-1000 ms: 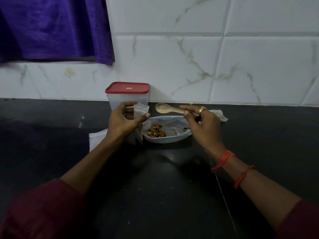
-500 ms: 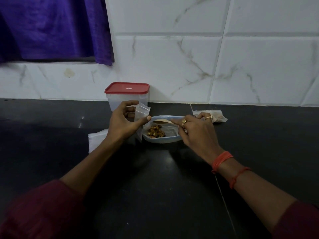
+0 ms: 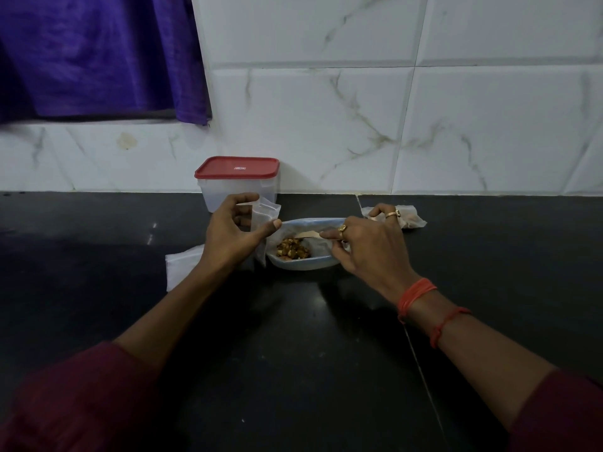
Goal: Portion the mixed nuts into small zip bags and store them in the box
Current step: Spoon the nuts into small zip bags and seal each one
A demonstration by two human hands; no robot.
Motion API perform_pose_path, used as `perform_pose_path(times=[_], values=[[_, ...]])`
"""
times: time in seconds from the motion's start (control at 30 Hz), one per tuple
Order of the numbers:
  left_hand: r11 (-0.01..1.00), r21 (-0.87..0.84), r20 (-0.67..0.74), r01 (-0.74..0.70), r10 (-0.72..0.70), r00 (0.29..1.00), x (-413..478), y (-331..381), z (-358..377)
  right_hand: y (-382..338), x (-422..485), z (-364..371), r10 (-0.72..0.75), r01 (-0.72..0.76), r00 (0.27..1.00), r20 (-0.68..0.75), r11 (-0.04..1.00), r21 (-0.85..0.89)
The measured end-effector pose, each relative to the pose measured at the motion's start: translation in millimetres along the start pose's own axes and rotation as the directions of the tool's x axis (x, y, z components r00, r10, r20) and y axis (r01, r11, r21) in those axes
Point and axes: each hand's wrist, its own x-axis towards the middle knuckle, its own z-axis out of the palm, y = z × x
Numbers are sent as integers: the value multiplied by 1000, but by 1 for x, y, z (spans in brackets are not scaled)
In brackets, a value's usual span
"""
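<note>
My left hand [image 3: 230, 236] pinches a small clear zip bag [image 3: 262, 216] upright, just left of a shallow blue-rimmed dish [image 3: 303, 264]. A small heap of mixed nuts [image 3: 292, 249] lies in the dish's left half. My right hand [image 3: 368, 252] grips a pale spoon [image 3: 306, 234] by its handle, with the bowl end lowered into the dish above the nuts. Behind my left hand a clear plastic box [image 3: 239, 187] with a red lid stands against the wall, lid on.
A filled zip bag [image 3: 411, 218] lies on the black counter behind my right hand. More flat clear bags [image 3: 181, 267] lie under my left wrist. White marble tiles back the counter; a purple curtain [image 3: 98, 57] hangs at upper left.
My right hand has swung the spoon from above and behind the dish down into it, toward the nuts. My left hand keeps the small bag in nearly the same place.
</note>
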Motion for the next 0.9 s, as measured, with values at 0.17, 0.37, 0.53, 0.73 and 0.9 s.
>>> perform_pose_path(times=[0.17,0.37,0.53,0.73,0.9], values=[[1000,9,8,-12,12,1000,0,-1,0,-6,2,5,1,-1,1000,22,1000,-8],[999,39,26,-33,32,999,2,-1,1,-12,4,14,-48,60,981,185,996,-58],[998,48,37,-37,35,999,3,-3,2,-8,6,6,-39,52,991,127,993,-102],[997,49,39,-52,50,998,3,-2,1,-2,6,2,48,-51,998,-44,997,-52],[996,50,45,-69,67,997,2,-2,1,-5,4,1,63,-58,994,-93,997,54]])
